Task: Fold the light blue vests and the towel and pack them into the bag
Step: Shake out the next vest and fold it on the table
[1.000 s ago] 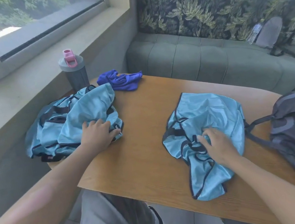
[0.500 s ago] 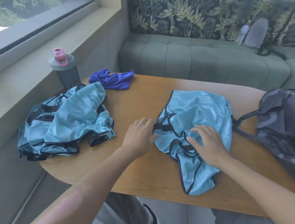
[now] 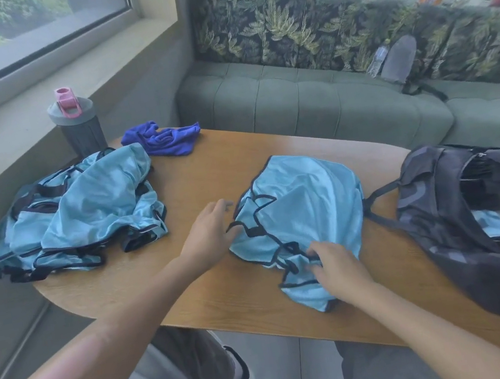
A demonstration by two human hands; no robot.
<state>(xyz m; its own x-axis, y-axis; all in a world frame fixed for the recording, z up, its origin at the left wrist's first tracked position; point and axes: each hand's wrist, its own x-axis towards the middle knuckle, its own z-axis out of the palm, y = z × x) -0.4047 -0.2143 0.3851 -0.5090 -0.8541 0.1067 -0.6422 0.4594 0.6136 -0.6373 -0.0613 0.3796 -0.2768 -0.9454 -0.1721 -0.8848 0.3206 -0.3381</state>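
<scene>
**Both hands on the one vest: spread it flat before folding**

My left hand [image 3: 208,234] has come across from the heap at the left and now sits at the near-left edge of the single light blue vest [image 3: 305,213], where a second ago it was pressing on the pile. The view has also swung a little to the right, so more of the bag shows.

The vest lies crumpled in the middle of the worktop [image 3: 212,169], its dark trim twisted into loops on the near side. My left hand's fingers are straight and relaxed, tips just touching the trim at the vest's left edge; it holds nothing yet. My right hand [image 3: 337,265] is on the near part of the vest with fingers curled into the bunched trim, pinching the cloth.

As I judge it, the step is opening this vest out. I would pinch the trim with the left hand too, draw the two hands apart until the cloth lies flat, then fold. The fabric looks slick, so it may slide on the wood; a flat palm should steady it.

The pile of vests [image 3: 80,214] waits at the left end, the blue towel [image 3: 164,139] behind it beside a shaker bottle [image 3: 77,125]. The bag [image 3: 465,219] gapes open at the right, something light blue already inside.
</scene>
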